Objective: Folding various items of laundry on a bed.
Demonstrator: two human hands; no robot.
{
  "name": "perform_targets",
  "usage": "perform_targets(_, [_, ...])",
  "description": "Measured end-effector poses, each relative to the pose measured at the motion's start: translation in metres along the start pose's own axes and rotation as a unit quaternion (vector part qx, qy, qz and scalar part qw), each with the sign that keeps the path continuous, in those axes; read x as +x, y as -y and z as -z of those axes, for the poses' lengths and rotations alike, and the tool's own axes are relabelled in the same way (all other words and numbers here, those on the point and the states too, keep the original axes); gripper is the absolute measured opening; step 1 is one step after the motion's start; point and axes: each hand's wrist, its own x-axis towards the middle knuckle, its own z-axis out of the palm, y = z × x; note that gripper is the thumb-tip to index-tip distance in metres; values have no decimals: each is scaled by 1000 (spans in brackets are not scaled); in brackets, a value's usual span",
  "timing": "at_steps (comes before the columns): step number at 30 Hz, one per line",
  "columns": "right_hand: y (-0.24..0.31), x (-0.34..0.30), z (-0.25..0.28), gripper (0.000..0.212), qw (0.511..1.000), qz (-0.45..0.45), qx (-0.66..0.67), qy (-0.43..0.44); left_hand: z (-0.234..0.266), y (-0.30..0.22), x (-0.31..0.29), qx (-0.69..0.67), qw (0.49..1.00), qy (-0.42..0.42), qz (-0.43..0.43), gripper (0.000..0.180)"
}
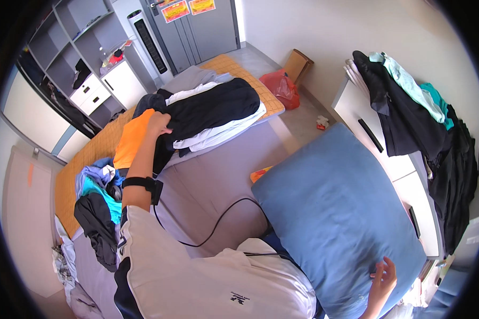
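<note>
My left hand (157, 124) reaches out over the bed, its fingers closed at the top edge of an orange garment (130, 141). Right beside it lies a folded black garment (213, 109) on top of white clothing (223, 130). The fingertips are partly hidden, so the exact grip is hard to see. Low on the right, my right hand (383, 279) hovers over or rests lightly on a large blue pillow (330, 202). Its fingers are loosely bent and apart, with nothing between them. A black band with a small device (153, 190) sits on my left wrist.
Loose clothes (96, 226) heap at the bed's left side. A black cable (213, 231) curves across the mattress (213, 175). A white cabinet (394, 159) draped with dark clothes stands right. A red plastic bag (281, 89) is on the floor beyond the bed.
</note>
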Motion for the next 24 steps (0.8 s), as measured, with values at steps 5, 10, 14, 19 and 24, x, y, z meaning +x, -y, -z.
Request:
perform_targets(5, [10,12,-7,32,997,43,29,49,30,-88,-33,-568,818,96,-8,28])
perform_targets(10, [181,47,-75,49,930,244,131,241,11,-171,-147,-564,806,78,-161,23])
perform_targets(14, [284,67,-138,93,881,442,137,100,-58,-223,-281,-515,809,84,-270,28])
perform_targets(19, [342,94,-184,41,880,430,174,106,-111,-172,-298,-25,701,-351,-620,54])
perform_targets(24, [359,64,-191,14,870,428,206,135,-125,-25,-185,149,535,-710,-433,68])
